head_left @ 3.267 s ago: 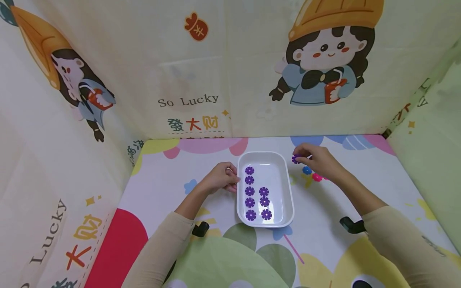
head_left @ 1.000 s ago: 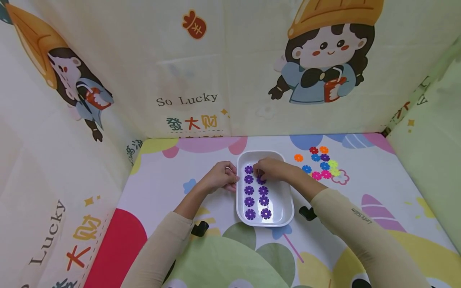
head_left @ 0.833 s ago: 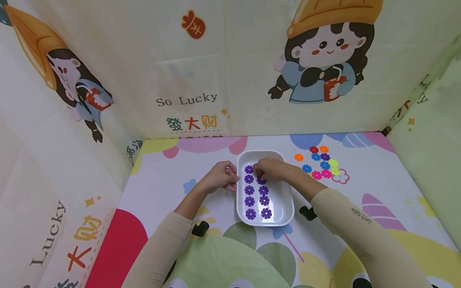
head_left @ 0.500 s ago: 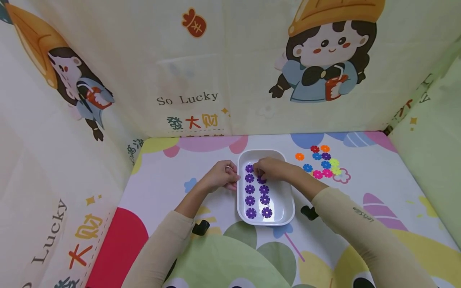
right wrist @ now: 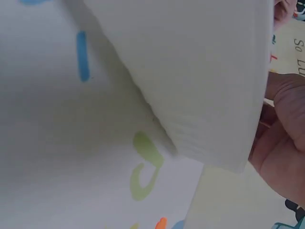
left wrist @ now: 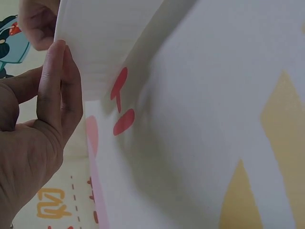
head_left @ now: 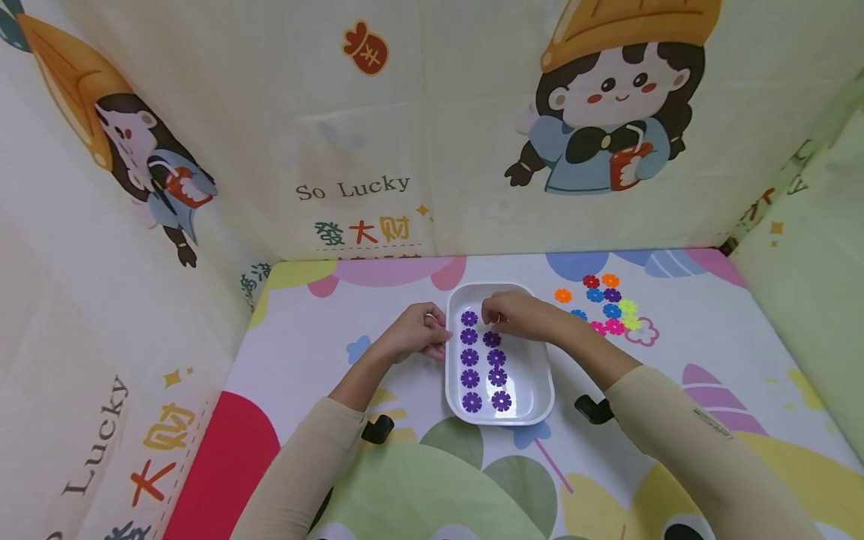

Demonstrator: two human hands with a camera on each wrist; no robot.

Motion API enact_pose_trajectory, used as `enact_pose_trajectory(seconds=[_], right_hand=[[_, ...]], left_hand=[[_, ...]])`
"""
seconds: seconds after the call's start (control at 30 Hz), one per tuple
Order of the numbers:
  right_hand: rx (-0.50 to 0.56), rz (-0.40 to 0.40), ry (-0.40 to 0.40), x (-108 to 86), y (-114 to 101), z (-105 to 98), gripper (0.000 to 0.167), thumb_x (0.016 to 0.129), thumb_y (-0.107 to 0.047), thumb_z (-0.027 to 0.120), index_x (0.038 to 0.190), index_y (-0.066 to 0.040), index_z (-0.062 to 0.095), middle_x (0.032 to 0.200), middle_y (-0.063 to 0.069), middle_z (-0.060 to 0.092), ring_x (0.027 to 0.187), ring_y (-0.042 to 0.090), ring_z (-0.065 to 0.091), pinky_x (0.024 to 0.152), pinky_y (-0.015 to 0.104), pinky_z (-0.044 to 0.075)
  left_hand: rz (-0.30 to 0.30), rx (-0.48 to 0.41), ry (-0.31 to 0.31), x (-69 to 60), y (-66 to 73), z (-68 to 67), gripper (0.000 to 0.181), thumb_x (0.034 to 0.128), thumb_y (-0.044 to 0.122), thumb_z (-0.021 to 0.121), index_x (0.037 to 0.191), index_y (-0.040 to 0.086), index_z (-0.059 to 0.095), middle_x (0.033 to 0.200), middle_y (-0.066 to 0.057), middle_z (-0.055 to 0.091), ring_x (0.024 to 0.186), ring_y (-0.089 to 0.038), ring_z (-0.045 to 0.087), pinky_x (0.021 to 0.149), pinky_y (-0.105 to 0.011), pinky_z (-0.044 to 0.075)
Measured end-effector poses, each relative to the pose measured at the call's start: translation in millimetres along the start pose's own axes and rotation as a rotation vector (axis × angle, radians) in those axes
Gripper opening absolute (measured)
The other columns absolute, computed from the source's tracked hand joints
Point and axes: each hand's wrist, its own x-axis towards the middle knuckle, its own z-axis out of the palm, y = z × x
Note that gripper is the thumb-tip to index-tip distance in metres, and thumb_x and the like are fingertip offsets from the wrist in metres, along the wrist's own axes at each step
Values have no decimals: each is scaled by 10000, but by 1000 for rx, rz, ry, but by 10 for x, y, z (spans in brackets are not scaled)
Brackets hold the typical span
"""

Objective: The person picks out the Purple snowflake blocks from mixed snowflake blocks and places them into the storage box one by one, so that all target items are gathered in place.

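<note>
A white rectangular tray holds purple flower-shaped plastic discs in two columns, the left one longer. My left hand pinches the tray's left rim; in the left wrist view its fingertips meet the tray's edge. Over the upper part of the tray, my right hand hovers with loosely bent fingers just above the topmost disc of the right column. That disc lies on the tray floor, and nothing shows between the fingers. In the right wrist view, the tray's outer wall hides the fingertips.
Right of the tray lies a loose group of flower discs: orange, red, purple, blue, pink and yellow-green. My right forearm partly covers the nearest ones. Printed cloth walls enclose the patterned table.
My right hand carried a purple disc from the right side into the tray and placed it atop the right column. It has since lifted slightly off it. The left hand stays on the rim.
</note>
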Motion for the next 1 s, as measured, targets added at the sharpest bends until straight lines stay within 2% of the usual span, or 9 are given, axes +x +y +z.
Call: enact_pose_trajectory(seconds=[0.3,0.5,0.67,0.77,0.87,1.0], right_hand=[[41,-2,199,-361,111,-77,209,921,-75,777,1121,-95,718,1066,29,701,1007,218,679,889,405,673],[74,73,367,-621,261,-150,217,926,-101,779,1127,-84,697,1087,72,699,1000,246,683,893,463,670],[78,113,444,-793,459,-132,231,925,-93,777,1129,-56,675,1087,108,689,998,273,671,860,498,668],[53,100,514,-877,603,-101,226,896,-60,799,1087,-39,681,1033,91,693,939,250,670,782,444,662],[33,105,569,-956,752,-78,207,889,-42,800,1063,-30,689,984,62,692,884,218,661,718,341,622],[68,191,570,-1059,930,-62,230,920,-84,779,1125,-28,690,993,78,695,896,238,647,710,140,544]], left_hand=[[4,4,-1,-8,-4,-5,213,964,-34,670,1121,-49,526,819,-117,676,605,-169,710,656,-414,692],[-6,2,-1,-12,6,-3,214,961,-35,674,1120,-48,532,819,-110,670,611,-169,709,660,-413,693],[-8,11,2,-6,7,-3,207,963,-29,674,1116,-45,536,821,-122,672,605,-163,704,646,-400,691],[2,13,1,3,8,0,213,963,-27,675,1123,-53,536,847,-153,683,605,-160,703,636,-385,690],[6,14,0,1,17,2,219,962,-26,677,1126,-59,536,853,-165,688,603,-163,703,629,-378,689],[-3,14,1,-6,25,0,217,961,-29,677,1122,-57,534,833,-152,685,605,-171,708,634,-385,689]])
